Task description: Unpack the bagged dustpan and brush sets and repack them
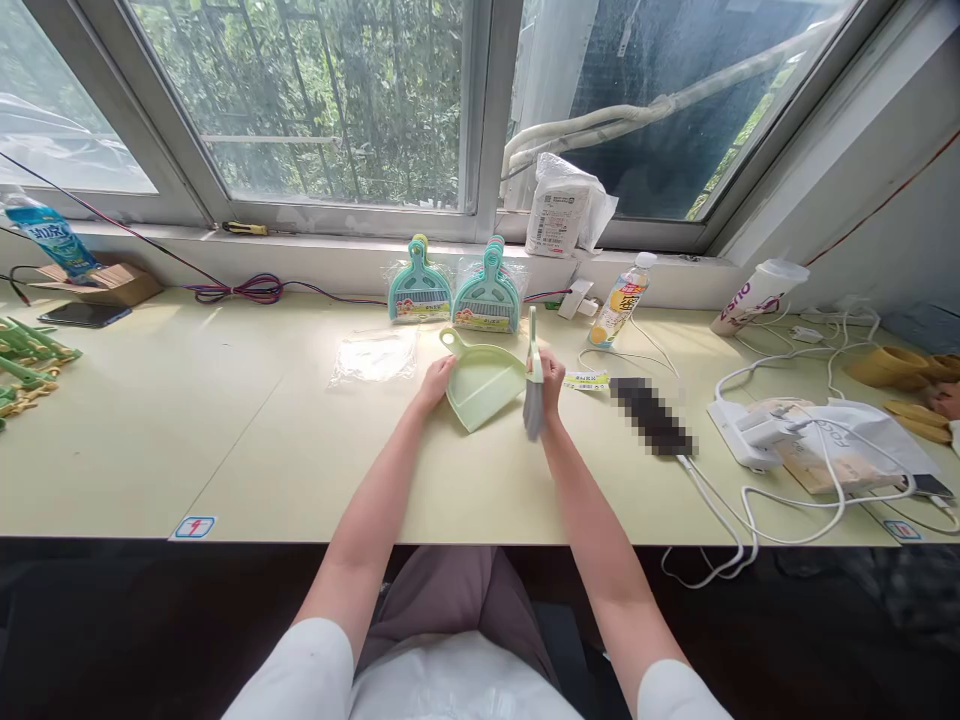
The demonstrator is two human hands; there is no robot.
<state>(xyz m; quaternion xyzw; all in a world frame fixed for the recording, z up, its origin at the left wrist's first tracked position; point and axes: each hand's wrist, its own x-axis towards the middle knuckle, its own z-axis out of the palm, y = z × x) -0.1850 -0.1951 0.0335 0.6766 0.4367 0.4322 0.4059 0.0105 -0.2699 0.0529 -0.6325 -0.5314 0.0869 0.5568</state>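
Observation:
A small light-green dustpan (482, 384) lies on the pale yellow table (247, 440) in front of me. My left hand (436, 381) grips its left edge, fingers closed on the rim. My right hand (550, 377) is closed round a small brush (532, 392), whose green handle points up and grey bristles hang down just right of the dustpan. Behind them, against the wall, stand two bagged packs of teal dustpan sets (419, 283) (487, 288). A clear empty plastic bag (373, 356) lies to the left, and a small printed label (586, 379) lies right of my right hand.
A drink bottle (620, 298), a white cup (757, 294), a power strip with white cables (757, 440) and a white bag (862, 436) crowd the right side. Green clips (26, 362), a phone (84, 314), a box (105, 281) and a blue bottle (51, 236) sit at left.

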